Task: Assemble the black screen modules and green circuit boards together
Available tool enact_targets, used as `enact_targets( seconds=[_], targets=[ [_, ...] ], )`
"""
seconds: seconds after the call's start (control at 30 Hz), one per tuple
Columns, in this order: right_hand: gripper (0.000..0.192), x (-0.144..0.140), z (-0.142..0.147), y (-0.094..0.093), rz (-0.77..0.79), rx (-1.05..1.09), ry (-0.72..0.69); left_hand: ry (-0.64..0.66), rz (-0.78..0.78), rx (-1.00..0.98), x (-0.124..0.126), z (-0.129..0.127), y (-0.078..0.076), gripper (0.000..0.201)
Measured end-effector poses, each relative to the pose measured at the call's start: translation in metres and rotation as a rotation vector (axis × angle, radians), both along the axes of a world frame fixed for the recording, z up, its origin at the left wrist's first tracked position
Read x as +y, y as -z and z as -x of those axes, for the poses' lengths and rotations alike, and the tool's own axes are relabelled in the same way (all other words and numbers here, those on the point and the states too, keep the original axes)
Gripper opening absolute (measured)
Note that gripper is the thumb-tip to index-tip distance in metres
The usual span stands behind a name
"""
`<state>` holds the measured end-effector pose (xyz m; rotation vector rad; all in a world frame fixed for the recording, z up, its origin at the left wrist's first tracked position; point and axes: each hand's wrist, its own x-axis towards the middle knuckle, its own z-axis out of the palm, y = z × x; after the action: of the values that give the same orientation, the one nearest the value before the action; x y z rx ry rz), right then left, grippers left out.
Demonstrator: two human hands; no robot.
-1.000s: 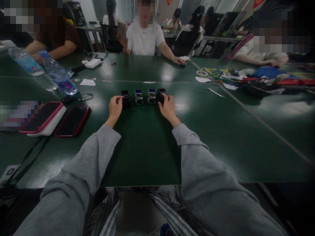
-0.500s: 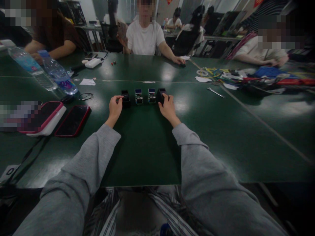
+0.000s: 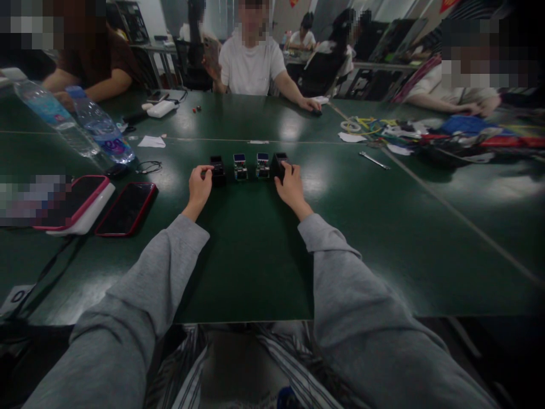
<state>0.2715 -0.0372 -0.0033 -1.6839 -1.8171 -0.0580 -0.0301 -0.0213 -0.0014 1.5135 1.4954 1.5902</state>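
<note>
Pretty much nothing has moved since a second ago, both hands are parked in the same spots at the ends of the little row of blocks. Left hand is curled, with its fingertips against the left black block, and right hand is wrapped round the right black block, fingers closed on its near side. Between those two sit two modules with bluish tops, side by side, all four lined up on the green counter just this side of the seam. Off to the left there are two phones lying flat, and two water bottles farther back. A wrench lies to the right, near a messy heap of cables. A person in a white shirt sits across the counter, one hand resting on it.
</note>
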Motion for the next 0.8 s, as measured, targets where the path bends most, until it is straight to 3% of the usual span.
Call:
enact_targets(
  seconds=[0.6, 0.8],
  targets=[
    [0.051, 0.0023, -0.0013, -0.0037, -0.03, 0.098, 0.03, -0.018, 0.003, 0.022, -0.0017, 0.0, -0.0002, 0.015],
    [0.068, 0.0017, -0.0012, -0.004, -0.071, 0.158, 0.034, -0.012, 0.005, 0.024, -0.0006, 0.0, 0.0002, 0.014]
  ],
)
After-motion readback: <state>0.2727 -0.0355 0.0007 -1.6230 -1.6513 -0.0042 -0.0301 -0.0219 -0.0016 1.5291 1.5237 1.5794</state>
